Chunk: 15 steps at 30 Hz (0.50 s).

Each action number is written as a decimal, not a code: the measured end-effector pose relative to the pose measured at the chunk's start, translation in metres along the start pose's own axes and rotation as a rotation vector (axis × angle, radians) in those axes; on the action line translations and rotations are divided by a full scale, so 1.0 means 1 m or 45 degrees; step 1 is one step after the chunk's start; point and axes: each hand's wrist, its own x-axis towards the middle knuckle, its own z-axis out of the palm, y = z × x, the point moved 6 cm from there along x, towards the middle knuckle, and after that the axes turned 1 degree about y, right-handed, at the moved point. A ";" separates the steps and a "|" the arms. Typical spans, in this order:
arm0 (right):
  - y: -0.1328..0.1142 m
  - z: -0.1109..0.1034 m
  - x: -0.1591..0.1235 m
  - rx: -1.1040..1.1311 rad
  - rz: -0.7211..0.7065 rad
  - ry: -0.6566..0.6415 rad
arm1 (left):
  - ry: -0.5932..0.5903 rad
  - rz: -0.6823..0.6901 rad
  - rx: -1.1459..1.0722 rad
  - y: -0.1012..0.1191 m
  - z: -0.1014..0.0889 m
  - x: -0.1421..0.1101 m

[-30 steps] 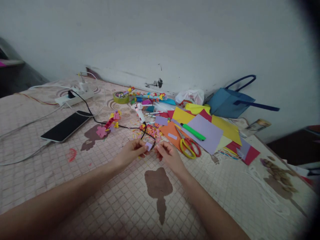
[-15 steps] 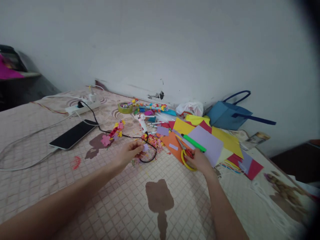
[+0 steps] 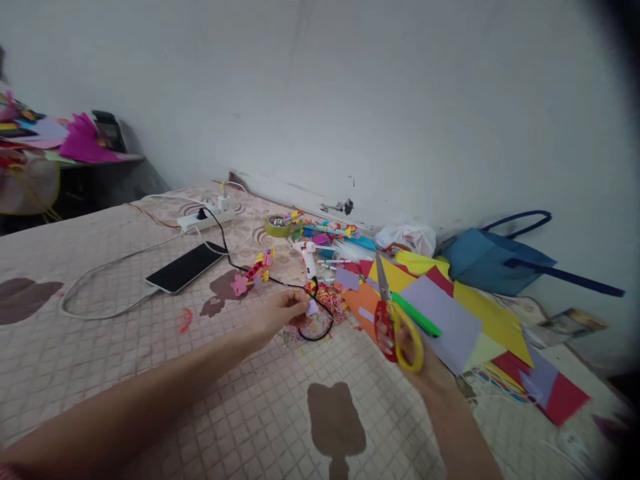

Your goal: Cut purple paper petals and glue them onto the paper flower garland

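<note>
Between the fingertips of my left hand point(image 3: 281, 312) is a small piece of lilac paper point(image 3: 312, 307), close to a heap of coloured paper scraps point(image 3: 327, 297). My right hand point(image 3: 407, 350) grips scissors point(image 3: 394, 320) with one red and one yellow handle, raised with the blades pointing up and away. Behind the scissors lie an orange sheet point(image 3: 363, 303), a green marker point(image 3: 415, 313) and a lilac sheet point(image 3: 445, 320). A white glue gun point(image 3: 307, 257) rests beyond the scraps, its black cord looping near my left hand.
A phone point(image 3: 186, 268) on a charging cable lies at the left, before a power strip point(image 3: 205, 217). Decorated pink flower pieces point(image 3: 254, 272) sit left of the glue gun. Tape point(image 3: 278, 225) is at the back. A blue bag point(image 3: 500, 260) leans by the wall.
My right hand has lifted the scissors off the papers and turned their blades upward. The left hand still pinches the lilac piece. The view has swung left.
</note>
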 end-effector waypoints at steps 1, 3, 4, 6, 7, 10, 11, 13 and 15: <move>0.007 0.017 -0.005 0.018 0.029 -0.067 | -0.038 0.001 0.035 -0.001 0.004 -0.002; 0.022 0.043 -0.016 0.058 0.072 -0.141 | -0.121 0.024 0.131 -0.004 0.012 -0.006; 0.029 0.054 -0.022 0.070 0.093 -0.168 | -0.161 0.043 0.178 -0.005 0.016 -0.008; 0.039 0.066 -0.034 0.057 0.135 -0.151 | -0.227 0.094 0.249 -0.007 0.023 -0.013; 0.043 0.069 -0.039 0.041 0.157 -0.132 | -0.248 0.123 0.277 -0.008 0.026 -0.015; 0.047 0.073 -0.050 -0.008 0.180 -0.112 | -0.285 0.205 0.389 -0.011 0.033 -0.022; 0.047 0.074 -0.052 -0.020 0.178 -0.121 | -0.301 0.217 0.428 -0.012 0.035 -0.023; 0.048 0.074 -0.053 -0.022 0.168 -0.144 | -0.325 0.211 0.464 -0.016 0.038 -0.026; 0.049 0.073 -0.052 0.003 0.163 -0.148 | -0.308 0.169 0.403 -0.020 0.039 -0.026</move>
